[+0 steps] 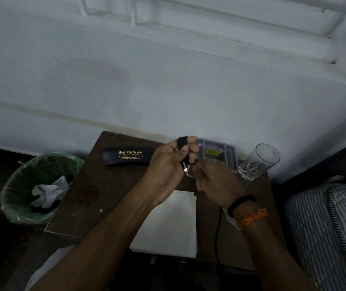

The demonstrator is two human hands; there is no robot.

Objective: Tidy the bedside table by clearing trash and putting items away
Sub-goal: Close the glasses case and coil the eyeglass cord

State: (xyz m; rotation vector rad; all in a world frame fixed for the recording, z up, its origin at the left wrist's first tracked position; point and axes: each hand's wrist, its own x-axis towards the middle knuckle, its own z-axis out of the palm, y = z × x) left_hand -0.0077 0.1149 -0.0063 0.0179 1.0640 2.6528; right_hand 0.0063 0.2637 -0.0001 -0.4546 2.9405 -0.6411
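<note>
Gripping the coiled black cable (182,143) in my left hand (168,164), plug end pointing down toward my right hand (216,181), whose fingers pinch nothing I can make out, just beside it.

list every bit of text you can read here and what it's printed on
"Sai Opticals": gold lettering on the long black spectacle case lying on the dark brown wooden bedside table.
Smaller gold lines under that name on the case: too small to read.
Yellow label inside the clear plastic compartment box: dark print, too blurred to read.
No other readable text.
</note>
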